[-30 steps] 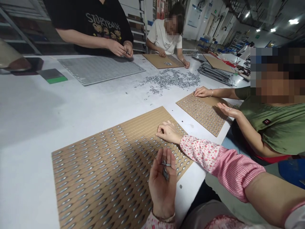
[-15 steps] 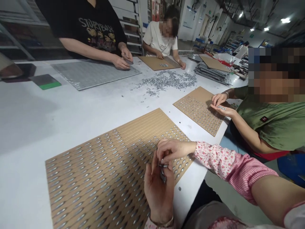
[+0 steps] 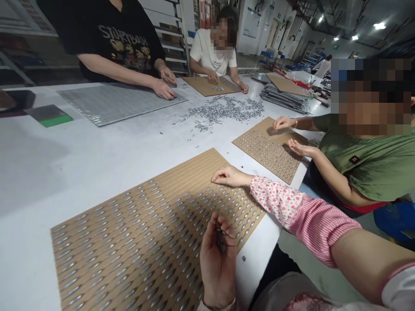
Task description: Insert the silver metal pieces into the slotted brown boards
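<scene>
Metal pieces (image 3: 247,214) are set on the brown board (image 3: 189,179), long axes slanted near-left to far-right; the board's near edge is cut off. Loose pieces (image 3: 221,242), partly hidden, are cupped in the curled left hand (image 3: 218,263); whether one is pinched by the right hand (image 3: 231,176) cannot be told.

Brown rectangular grooved board (image 3: 191,173) cut off by bottom edge. Above it, cupped bare left hand (image 3: 216,263): curled fingers partly hide dark silver spindle-shaped pieces (image 3: 221,242), count unclear. At board's far right edge, bare right hand (image 3: 228,176): any pinched piece too small to tell. Beyond board, black-T-shirted person (image 3: 126,47): head out of frame.
</scene>
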`<state>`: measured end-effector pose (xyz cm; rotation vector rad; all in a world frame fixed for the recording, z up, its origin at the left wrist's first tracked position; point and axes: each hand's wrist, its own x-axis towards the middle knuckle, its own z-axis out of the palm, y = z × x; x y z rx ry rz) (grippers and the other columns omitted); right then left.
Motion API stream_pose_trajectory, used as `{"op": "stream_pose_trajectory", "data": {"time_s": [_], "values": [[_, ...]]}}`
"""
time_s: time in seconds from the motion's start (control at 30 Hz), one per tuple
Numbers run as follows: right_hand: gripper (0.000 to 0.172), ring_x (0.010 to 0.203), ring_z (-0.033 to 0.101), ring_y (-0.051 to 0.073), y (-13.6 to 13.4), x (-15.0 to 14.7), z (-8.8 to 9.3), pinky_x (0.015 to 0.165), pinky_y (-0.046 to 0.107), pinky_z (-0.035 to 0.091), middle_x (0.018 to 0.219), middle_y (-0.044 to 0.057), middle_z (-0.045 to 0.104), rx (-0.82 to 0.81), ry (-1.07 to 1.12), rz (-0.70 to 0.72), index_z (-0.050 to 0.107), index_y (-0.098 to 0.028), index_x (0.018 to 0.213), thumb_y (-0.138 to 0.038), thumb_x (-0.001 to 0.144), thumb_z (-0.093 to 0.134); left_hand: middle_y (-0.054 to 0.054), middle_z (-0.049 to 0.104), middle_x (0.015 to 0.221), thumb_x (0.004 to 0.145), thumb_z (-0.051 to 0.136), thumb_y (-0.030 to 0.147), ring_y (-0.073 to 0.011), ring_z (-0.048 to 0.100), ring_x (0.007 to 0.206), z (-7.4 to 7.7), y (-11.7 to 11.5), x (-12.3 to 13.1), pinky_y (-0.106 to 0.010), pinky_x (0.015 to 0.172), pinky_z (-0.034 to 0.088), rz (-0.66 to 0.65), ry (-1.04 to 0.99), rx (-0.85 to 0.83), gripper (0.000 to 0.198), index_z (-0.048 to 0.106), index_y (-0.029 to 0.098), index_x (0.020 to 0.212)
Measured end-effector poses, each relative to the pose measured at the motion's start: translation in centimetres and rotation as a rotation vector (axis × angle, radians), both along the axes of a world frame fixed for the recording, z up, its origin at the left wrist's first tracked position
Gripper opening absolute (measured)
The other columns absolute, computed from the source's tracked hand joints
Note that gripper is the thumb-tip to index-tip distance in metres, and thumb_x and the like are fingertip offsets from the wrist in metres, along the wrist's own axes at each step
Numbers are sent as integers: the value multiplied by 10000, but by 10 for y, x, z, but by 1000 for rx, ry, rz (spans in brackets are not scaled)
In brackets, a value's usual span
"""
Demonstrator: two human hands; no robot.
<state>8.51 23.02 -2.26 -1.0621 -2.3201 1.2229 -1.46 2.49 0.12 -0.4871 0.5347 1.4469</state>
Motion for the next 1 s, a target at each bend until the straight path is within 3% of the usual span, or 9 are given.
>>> {"op": "stream_pose_trajectory", "data": {"time_s": [0.1,0.3,0.4,0.5,0.6,0.67,0.73,0.9,1.0], "values": [[118,622,529,78,0,-5,-4,635,195,401,690,-15,623,-2,-44,7,685,-109,882,-174,803,626,-39,627,728,932,356,69,-61,581,636,0,0,0,-139,614,528,-6,-7,-12,367,710,123,851],[40,723,529,95,2,-9,-5,797,235,380,706,-18,606,257,-153,73,682,-136,786,-110,771,656,-39,623,722,930,358,77,-58,573,617,-1,-1,0,-136,591,516,-11,-21,-18,373,717,125,842],[20,724,517,100,2,-8,-3,795,238,370,703,-20,592,256,-161,72,676,-137,782,-145,788,658,-43,659,745,919,398,87,-69,607,658,-2,-3,0,-153,647,535,-25,2,-30,342,728,138,851],[73,693,501,97,3,-8,-3,740,227,367,700,-18,578,215,-173,24,662,-125,775,-184,816,648,-86,718,932,927,439,172,-141,667,893,0,-5,-1,-230,800,556,-17,19,-78,298,732,138,970],[49,734,503,110,1,-10,-2,780,246,364,716,-8,585,270,-213,7,656,-123,763,-157,788,682,-140,675,1184,939,436,269,-222,578,1179,4,-6,-1,-318,968,502,12,22,-16,348,694,117,1115],[44,754,514,120,-4,-10,2,804,263,372,733,4,597,295,-209,3,661,-123,789,-163,807,669,-147,632,1268,940,439,334,-240,514,1261,6,-7,-1,-344,1022,462,29,21,64,386,672,123,1165],[84,782,531,129,-16,-9,11,815,268,387,774,19,612,297,-147,79,670,-130,824,-210,839,652,-143,608,1307,937,446,378,-244,481,1295,6,-8,-1,-357,1046,437,39,19,126,409,659,141,1194],[174,931,535,166,-61,-3,42,903,297,383,915,46,641,323,-24,600,713,-198,901,-355,833,681,-100,643,1262,956,416,344,-192,577,1180,-3,-10,-4,-288,964,488,29,21,154,404,611,183,1272],[163,957,520,189,-80,-3,50,938,332,373,934,61,653,327,-43,662,710,-197,847,-357,820,693,-57,674,1209,957,422,331,-138,650,1025,-9,-13,-5,-186,796,533,-4,64,147,385,607,235,1282]]}}
